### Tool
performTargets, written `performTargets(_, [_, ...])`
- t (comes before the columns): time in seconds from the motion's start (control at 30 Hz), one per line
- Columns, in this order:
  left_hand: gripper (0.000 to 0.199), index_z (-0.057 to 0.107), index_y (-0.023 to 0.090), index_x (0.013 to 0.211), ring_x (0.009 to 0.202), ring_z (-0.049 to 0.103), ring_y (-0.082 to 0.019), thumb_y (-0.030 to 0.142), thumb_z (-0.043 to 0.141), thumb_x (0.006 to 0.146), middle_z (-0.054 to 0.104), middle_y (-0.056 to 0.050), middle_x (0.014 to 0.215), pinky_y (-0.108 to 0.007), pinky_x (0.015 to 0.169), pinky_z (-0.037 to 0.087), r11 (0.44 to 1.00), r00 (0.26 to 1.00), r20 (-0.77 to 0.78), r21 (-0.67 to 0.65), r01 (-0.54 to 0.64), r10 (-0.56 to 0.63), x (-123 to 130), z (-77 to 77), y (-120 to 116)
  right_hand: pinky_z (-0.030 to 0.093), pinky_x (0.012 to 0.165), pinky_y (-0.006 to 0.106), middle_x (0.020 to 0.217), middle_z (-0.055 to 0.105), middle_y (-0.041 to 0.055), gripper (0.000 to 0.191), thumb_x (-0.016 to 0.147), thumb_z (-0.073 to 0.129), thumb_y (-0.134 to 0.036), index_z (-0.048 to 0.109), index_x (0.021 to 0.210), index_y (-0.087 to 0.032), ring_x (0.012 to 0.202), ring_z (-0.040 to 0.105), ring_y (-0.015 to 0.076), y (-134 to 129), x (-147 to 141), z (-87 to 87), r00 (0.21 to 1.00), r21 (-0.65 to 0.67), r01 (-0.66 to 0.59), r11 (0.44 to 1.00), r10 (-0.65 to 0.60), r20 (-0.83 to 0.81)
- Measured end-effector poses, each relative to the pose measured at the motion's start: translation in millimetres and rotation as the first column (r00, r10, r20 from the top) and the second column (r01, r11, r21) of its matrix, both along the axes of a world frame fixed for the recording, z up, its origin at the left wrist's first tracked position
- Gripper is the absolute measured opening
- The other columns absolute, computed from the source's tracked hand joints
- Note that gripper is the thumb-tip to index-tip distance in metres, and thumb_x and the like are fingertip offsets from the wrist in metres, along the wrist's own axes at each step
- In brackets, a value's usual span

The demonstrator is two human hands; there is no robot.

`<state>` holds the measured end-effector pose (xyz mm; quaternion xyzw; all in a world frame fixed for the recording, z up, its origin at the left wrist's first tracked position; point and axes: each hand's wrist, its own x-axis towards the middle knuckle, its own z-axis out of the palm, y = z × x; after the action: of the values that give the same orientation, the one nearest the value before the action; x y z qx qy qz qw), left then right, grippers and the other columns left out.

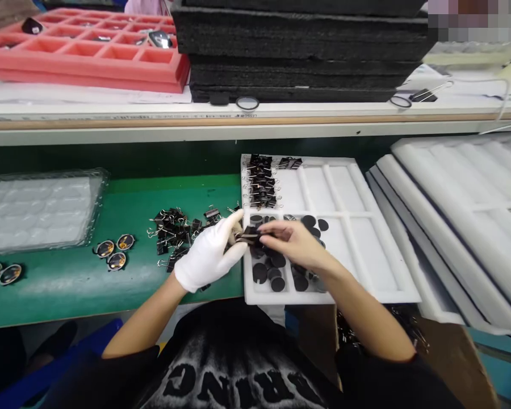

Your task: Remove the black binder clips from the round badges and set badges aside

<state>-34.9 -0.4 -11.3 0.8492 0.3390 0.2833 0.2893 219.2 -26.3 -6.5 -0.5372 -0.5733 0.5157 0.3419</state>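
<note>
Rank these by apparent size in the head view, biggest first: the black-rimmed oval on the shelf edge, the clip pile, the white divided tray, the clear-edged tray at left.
1. White divided tray
2. Clear-edged tray
3. Clip pile
4. Black-rimmed oval

Wears a black fabric shirt with loose, short black sleeves reaching about to the elbows. Bears large dark block capitals over a hazy whitish print. Has a close-fitting white glove on the left hand, ending at the wrist. Keeps the right hand bare.
</note>
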Motion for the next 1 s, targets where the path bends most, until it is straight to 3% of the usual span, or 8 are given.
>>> performTargets(0.1, [0.061,0.034,0.024,0.16,0.089,0.068,-0.018,0.027,0.049,0.102,0.07,-0.008,0.118,-0.037,0.086,0.057,0.999,0.999,-0.032,0.011,-0.041,0.041,-7.3,-5.5,-12.2,0.058,0.092,0.047,0.11,0.078,0.0099,0.032,0.09,0.073,-0.045,0.078,0.11,-0.021,0.095,0.071,0.0261,56.4,61.1,-4.9,0.955,0.216,0.11,0.97,-0.164,0.248])
performTargets(0.23, [0.047,0.048,0.023,0.15,0.09,0.069,-0.019,0.025,0.049,0.103,0.071,-0.007,0.111,-0.038,0.087,0.057,0.999,0.995,-0.089,0.01,-0.038,0.039,-13.7,-9.1,-25.4,0.052,0.098,0.051,0.111,0.07,0.0144,0.024,0.082,0.071,-0.031,0.079,0.1,-0.018,0.107,0.064,0.0317,138.0,138.2,-29.4,0.753,0.486,0.242,0.84,-0.478,0.451])
performTargets(0.37, [0.039,0.058,0.021,0.142,0.098,0.071,-0.02,0.026,0.048,0.105,0.07,-0.01,0.126,-0.038,0.089,0.058,0.998,0.993,-0.105,0.01,-0.057,0.057,-17.7,-9.8,-28.6,0.044,0.11,0.054,0.106,0.064,0.0141,0.027,0.082,0.069,-0.03,0.079,0.103,-0.017,0.118,0.056,0.0343,181.1,163.9,-59.6,0.696,0.512,0.177,0.84,-0.475,0.539])
performTargets(0.53, [0.037,0.059,0.02,0.14,0.1,0.072,-0.02,0.026,0.048,0.105,0.07,-0.01,0.124,-0.038,0.093,0.058,0.995,0.989,-0.105,-0.007,-0.101,0.1,-26.9,-11.7,-26.5,0.043,0.108,0.054,0.102,0.063,0.013,0.032,0.087,0.066,-0.038,0.079,0.11,-0.019,0.115,0.055,0.0345,188.7,164.0,-82.5,0.689,0.511,0.076,0.856,-0.415,0.594])
performTargets(0.63, [0.036,0.061,0.021,0.138,0.105,0.072,-0.021,0.027,0.048,0.106,0.07,-0.01,0.127,-0.038,0.095,0.058,0.994,0.988,-0.114,-0.012,-0.109,0.107,-28.0,-12.6,-24.0,0.044,0.105,0.052,0.105,0.064,0.0134,0.035,0.089,0.065,-0.042,0.079,0.113,-0.02,0.113,0.055,0.0339,187.8,157.4,-87.4,0.699,0.531,0.038,0.847,-0.402,0.591])
performTargets(0.73, [0.035,0.063,0.022,0.137,0.114,0.071,-0.022,0.028,0.047,0.106,0.07,-0.01,0.132,-0.038,0.097,0.059,0.995,0.988,-0.12,-0.01,-0.098,0.097,-26.3,-10.6,-23.1,0.041,0.106,0.055,0.11,0.062,0.0152,0.037,0.089,0.065,-0.043,0.079,0.113,-0.02,0.116,0.053,0.0356,187.8,143.8,-87.6,0.652,0.534,0.068,0.842,-0.443,0.615])
performTargets(0.9, [0.037,0.061,0.025,0.14,0.124,0.067,-0.022,0.029,0.048,0.106,0.069,-0.008,0.137,-0.037,0.104,0.056,0.991,0.978,-0.16,0.021,-0.13,0.131,-50.3,-4.1,-23.8,0.042,0.105,0.057,0.117,0.059,0.0174,0.05,0.081,0.068,-0.046,0.072,0.121,-0.017,0.117,0.053,0.0388,173.6,130.3,-66.9,0.576,0.531,0.125,0.838,-0.497,0.649])
performTargets(1.0, [0.036,0.062,0.025,0.139,0.127,0.065,-0.024,0.03,0.046,0.107,0.069,-0.009,0.136,-0.041,0.112,0.051,0.933,0.919,-0.172,0.129,-0.337,0.356,-99.5,-6.1,-18.5,0.047,0.1,0.053,0.107,0.067,0.0172,0.046,0.084,0.061,-0.051,0.07,0.114,-0.016,0.11,0.061,0.037,140.1,130.5,-42.4,0.581,0.455,0.064,0.888,-0.403,0.707])
